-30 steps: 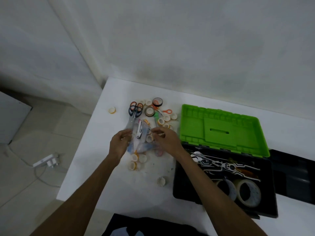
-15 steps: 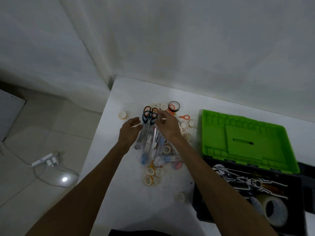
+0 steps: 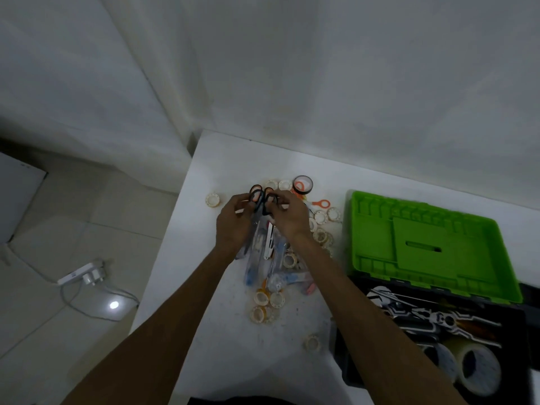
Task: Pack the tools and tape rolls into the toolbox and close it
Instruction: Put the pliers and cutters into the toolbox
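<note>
From the head view, both hands met at the black-handled scissors [image 3: 261, 200] on the counter [image 3: 228, 346]: the left hand [image 3: 233, 222] and right hand [image 3: 287, 213] curled round the handles. This looked like the gathering step. Next, carry them right into the open toolbox [image 3: 438, 331], past the loose tape rolls [image 3: 264, 305].

The left hand [image 3: 235, 222] and right hand [image 3: 287, 216] cover the middle of the scissors [image 3: 261, 200]; whether the fingers hook the handle loops is unclear. The blades blur into the clear packets [image 3: 257, 258]. The right forearm hides the toolbox [image 3: 438, 331] near its left wall. The picture's right edge cuts off the toolbox and the large tape roll [image 3: 479, 368], which is blurred.
</note>
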